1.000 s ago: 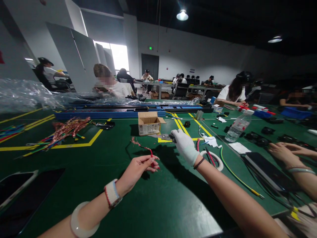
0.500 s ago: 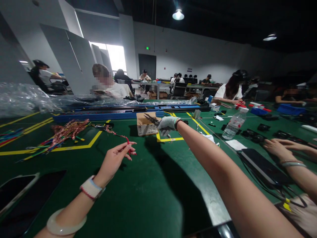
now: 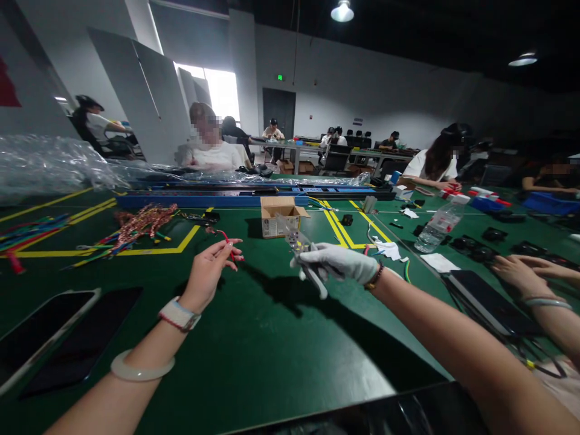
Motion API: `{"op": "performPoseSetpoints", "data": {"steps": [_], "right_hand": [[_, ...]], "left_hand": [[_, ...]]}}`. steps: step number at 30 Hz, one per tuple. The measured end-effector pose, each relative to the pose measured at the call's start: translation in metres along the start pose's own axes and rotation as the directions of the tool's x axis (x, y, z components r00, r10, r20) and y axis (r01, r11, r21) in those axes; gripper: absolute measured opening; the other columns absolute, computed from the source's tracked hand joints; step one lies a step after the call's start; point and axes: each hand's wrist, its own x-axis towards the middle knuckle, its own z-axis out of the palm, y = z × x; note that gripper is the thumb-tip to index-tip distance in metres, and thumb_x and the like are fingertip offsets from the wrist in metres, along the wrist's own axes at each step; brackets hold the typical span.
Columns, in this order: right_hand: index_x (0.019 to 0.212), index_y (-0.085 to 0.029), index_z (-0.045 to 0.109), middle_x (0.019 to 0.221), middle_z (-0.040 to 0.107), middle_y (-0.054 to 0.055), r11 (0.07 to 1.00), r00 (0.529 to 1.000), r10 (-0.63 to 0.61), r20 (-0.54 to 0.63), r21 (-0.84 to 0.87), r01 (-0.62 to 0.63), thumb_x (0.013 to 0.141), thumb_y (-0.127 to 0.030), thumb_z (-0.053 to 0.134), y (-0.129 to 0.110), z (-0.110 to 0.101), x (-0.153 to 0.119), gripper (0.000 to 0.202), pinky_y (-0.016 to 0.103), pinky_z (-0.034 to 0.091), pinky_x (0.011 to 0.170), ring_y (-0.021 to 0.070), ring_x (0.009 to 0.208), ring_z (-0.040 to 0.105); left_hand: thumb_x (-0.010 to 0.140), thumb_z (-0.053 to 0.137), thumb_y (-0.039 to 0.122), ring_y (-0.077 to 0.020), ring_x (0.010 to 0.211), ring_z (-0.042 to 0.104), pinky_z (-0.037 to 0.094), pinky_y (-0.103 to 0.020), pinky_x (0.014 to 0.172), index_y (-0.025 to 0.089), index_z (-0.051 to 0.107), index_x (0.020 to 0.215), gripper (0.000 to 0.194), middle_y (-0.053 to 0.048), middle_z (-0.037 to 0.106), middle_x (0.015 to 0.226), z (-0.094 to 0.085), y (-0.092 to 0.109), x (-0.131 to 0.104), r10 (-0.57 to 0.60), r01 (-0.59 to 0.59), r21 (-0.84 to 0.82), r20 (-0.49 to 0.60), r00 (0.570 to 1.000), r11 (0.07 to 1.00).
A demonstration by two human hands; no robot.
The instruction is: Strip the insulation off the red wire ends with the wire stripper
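Observation:
Between its thumb and fingers, my left hand [image 3: 211, 269] pinches a red wire [image 3: 232, 254] with a frayed copper end. My right hand [image 3: 338, 263] wears a pale glove and is closed around a grey-handled wire stripper [image 3: 294, 238], its blades pointing up and to the left, blurred by motion. Just behind the tool stands a small open cardboard box [image 3: 272, 227]. Copper strands [image 3: 147, 223] lie in a pile at the left, with coloured wires beneath them. The two hands are apart over the green table [image 3: 272, 362].
Two phones [image 3: 45, 329] lie at the near left. A water bottle [image 3: 441, 223], a black power bank [image 3: 487, 302] and another person's hands [image 3: 516, 275] are on the right. Blue rails [image 3: 203, 199] and clear plastic wrap [image 3: 45, 166] run along the back.
My right hand has come away from the cardboard box, nearer to me, with the wire stripper. My left hand still pinches the red wire. The view has shifted slightly.

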Motion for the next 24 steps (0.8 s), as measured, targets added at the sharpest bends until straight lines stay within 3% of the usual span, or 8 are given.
{"op": "performPoseSetpoints", "data": {"steps": [4,8,11,13,15,17,21,24], "right_hand": [[0.095,-0.010,0.066,0.075,0.068,0.008,0.920,0.965,-0.094,0.247,0.391,-0.010,0.081,-0.051,0.061,0.050,0.050,-0.033,0.044,0.023,0.050,0.060,0.0170,0.073,0.065],[0.093,-0.006,0.068,0.092,0.070,0.015,0.910,0.940,-0.110,0.324,0.413,-0.036,0.078,-0.049,0.064,0.078,0.059,-0.021,0.046,0.024,0.050,0.065,0.0154,0.071,0.065],[0.089,-0.008,0.067,0.089,0.070,0.012,0.887,0.987,-0.155,0.031,0.443,0.125,0.078,-0.045,0.067,0.072,0.030,0.011,0.038,0.022,0.048,0.064,0.0123,0.067,0.063],[0.080,-0.011,0.067,0.077,0.070,0.008,0.863,0.948,-0.211,-0.236,0.411,0.295,0.072,-0.041,0.073,0.063,0.013,0.033,0.032,0.021,0.047,0.059,0.0124,0.063,0.062],[0.082,-0.014,0.067,0.075,0.069,0.004,0.840,0.923,-0.238,-0.303,0.412,0.352,0.074,-0.043,0.072,0.056,0.013,0.049,0.030,0.021,0.047,0.064,0.0122,0.066,0.062],[0.087,-0.013,0.067,0.079,0.070,0.006,0.815,0.933,-0.262,-0.245,0.462,0.350,0.076,-0.045,0.069,0.052,0.033,0.060,0.034,0.025,0.049,0.070,0.0145,0.072,0.064],[0.091,-0.009,0.066,0.075,0.069,0.008,0.809,0.961,-0.263,0.083,0.561,0.173,0.077,-0.047,0.067,0.051,0.100,0.084,0.041,0.029,0.050,0.070,0.0161,0.071,0.064],[0.087,-0.009,0.066,0.071,0.067,0.006,0.793,0.965,-0.244,0.101,0.594,0.138,0.067,-0.048,0.075,0.051,0.128,0.112,0.045,0.030,0.050,0.067,0.0160,0.065,0.063]], "left_hand": [[0.073,0.072,0.032,-0.0134,0.070,0.061,0.047,-0.018,0.051,0.013,0.069,0.098,0.032,-0.004,0.065,0.080,-0.007,-0.002,0.006,-0.005,0.002,-0.120,-0.030,1.000,0.993],[0.073,0.072,0.030,-0.0123,0.067,0.060,0.046,-0.018,0.049,0.013,0.069,0.097,0.029,-0.003,0.065,0.078,-0.012,-0.001,0.009,0.043,-0.052,-0.176,-0.053,0.998,0.983],[0.072,0.072,0.029,-0.0129,0.066,0.061,0.046,-0.018,0.049,0.013,0.069,0.094,0.027,-0.004,0.065,0.077,-0.015,0.000,0.012,0.085,-0.102,-0.187,-0.100,0.991,0.977],[0.071,0.073,0.030,-0.0132,0.066,0.062,0.046,-0.018,0.049,0.013,0.069,0.094,0.028,-0.004,0.065,0.077,-0.017,0.000,0.013,0.089,-0.112,-0.194,-0.123,0.988,0.975],[0.070,0.073,0.030,-0.0127,0.066,0.062,0.046,-0.018,0.050,0.013,0.069,0.095,0.030,-0.003,0.065,0.076,-0.020,0.000,0.015,0.076,-0.106,-0.215,-0.142,0.987,0.971],[0.069,0.073,0.029,-0.0122,0.065,0.062,0.045,-0.017,0.050,0.013,0.069,0.096,0.031,-0.003,0.065,0.076,-0.022,0.000,0.017,0.063,-0.102,-0.243,-0.164,0.984,0.965],[0.068,0.072,0.027,-0.0117,0.063,0.060,0.044,-0.017,0.047,0.014,0.069,0.090,0.025,-0.002,0.064,0.073,-0.029,0.002,0.022,0.079,-0.140,-0.266,-0.226,0.971,0.954],[0.069,0.070,0.025,-0.0115,0.062,0.060,0.044,-0.017,0.045,0.014,0.067,0.086,0.020,-0.002,0.063,0.072,-0.033,0.005,0.024,0.079,-0.152,-0.257,-0.274,0.959,0.954]]}}
